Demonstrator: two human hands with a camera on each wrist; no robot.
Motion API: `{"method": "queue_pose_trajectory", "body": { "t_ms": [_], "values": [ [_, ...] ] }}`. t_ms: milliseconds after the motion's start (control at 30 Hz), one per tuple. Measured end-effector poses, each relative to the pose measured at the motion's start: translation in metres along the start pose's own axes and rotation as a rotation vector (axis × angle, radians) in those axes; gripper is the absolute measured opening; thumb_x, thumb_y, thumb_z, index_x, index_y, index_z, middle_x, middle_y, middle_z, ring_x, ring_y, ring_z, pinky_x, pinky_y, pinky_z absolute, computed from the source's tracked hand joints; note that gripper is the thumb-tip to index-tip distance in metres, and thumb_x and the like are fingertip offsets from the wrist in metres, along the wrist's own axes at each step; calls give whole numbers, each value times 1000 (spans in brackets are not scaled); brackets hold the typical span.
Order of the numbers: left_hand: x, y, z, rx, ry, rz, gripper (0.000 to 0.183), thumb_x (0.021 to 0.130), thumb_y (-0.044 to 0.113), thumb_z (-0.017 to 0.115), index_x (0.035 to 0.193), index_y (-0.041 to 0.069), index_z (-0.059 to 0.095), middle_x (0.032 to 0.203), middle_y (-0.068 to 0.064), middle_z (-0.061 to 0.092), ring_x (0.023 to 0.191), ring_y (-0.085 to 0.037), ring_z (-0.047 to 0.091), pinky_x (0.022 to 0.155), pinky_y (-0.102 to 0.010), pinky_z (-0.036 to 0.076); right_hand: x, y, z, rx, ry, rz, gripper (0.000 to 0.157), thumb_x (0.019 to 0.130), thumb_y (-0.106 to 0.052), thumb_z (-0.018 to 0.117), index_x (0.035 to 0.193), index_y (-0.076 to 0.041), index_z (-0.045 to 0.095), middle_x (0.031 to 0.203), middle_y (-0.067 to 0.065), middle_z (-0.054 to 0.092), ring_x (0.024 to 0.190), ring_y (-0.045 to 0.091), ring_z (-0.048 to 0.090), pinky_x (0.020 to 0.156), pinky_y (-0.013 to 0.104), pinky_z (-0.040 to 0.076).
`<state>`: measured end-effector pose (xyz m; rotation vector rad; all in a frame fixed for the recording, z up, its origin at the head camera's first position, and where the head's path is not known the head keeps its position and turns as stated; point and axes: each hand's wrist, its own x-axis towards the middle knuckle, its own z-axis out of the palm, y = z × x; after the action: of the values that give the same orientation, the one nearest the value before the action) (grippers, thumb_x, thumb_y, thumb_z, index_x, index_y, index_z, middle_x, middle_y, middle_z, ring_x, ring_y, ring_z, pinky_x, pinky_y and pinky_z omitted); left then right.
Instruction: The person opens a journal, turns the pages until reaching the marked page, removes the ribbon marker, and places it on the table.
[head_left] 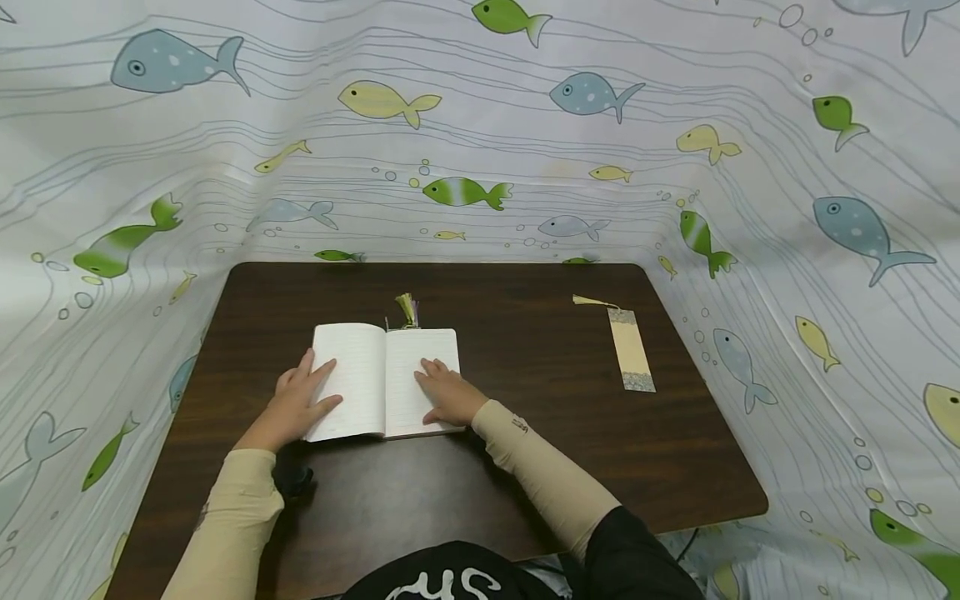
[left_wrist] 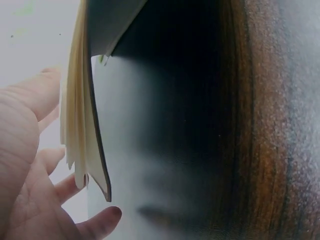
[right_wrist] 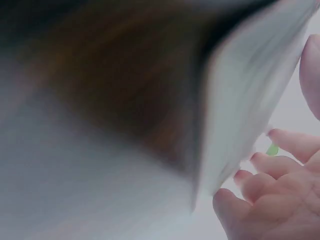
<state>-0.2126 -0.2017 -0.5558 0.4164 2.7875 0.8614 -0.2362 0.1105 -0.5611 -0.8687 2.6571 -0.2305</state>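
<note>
Having a lined notebook [head_left: 367, 392] lying opened out beneath and between both hands, on the dark wooden desk [head_left: 540, 417]. Resting the left hand [head_left: 295, 407] at the outer edge of the left page [head_left: 351, 354], spreading thumb and fingers apart, touching the paper and gripping nothing. Resting the right hand [head_left: 448, 396] on the right page [head_left: 405, 367], stretching its fingers loosely over the paper, likewise gripping nothing. Showing a yellowish tassel [head_left: 406, 307] past the notebook's far edge, ahead of and between the hands. Displaying a cream bookmark [head_left: 632, 350] well to the right of the right hand. Facing a fish-printed cloth [head_left: 480, 142] beyond both hands.
</note>
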Motion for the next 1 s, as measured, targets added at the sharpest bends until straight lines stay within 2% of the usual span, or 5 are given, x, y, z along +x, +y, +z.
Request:
{"method": "queue_pose_trajectory", "body": {
  "t_ms": [200, 333, 600, 733, 1000],
  "values": [
    [-2, 0, -1, 18, -8, 2, 74, 102, 38, 60, 158, 1, 29, 165, -30, 7, 138, -60, 19, 101, -79, 26, -19, 20, -8, 42, -38, 149, 102, 87, -45, 76, 161, -3, 20, 170, 10, 8, 156, 27, 11, 119, 54, 27],
    [-3, -1, -2, 16, -16, -4, 75, 103, 41, 59, 159, 1, 28, 165, -30, 9, 138, -61, 20, 100, -80, 25, -24, 22, -9, 62, -24, 155, 102, 86, -44, 75, 161, -4, 20, 171, 8, 8, 156, 25, 10, 118, 58, 27],
    [-2, -3, 1, 7, -24, -17, 77, 102, 44, 59, 159, 1, 28, 166, -29, 9, 138, -60, 20, 100, -81, 24, -21, 23, -5, -80, -6, 170, 103, 83, -53, 72, 161, -5, 25, 170, 7, 12, 156, 26, 14, 118, 58, 27],
    [-1, -3, 3, 8, -33, -23, 79, 102, 49, 56, 159, 1, 27, 165, -30, 8, 138, -61, 19, 101, -82, 22, -24, 21, -6, -156, 56, 146, 99, 81, -55, 71, 158, -6, 34, 168, 8, 23, 153, 31, 24, 115, 60, 30],
    [-1, 2, 2, 11, -31, -21, 78, 103, 48, 55, 159, 2, 27, 166, -29, 7, 139, -60, 19, 99, -82, 23, -25, 21, -2, -328, 271, 107, 89, 76, -63, 71, 146, -9, 55, 154, 9, 48, 140, 30, 47, 110, 60, 39]
  ]
}}
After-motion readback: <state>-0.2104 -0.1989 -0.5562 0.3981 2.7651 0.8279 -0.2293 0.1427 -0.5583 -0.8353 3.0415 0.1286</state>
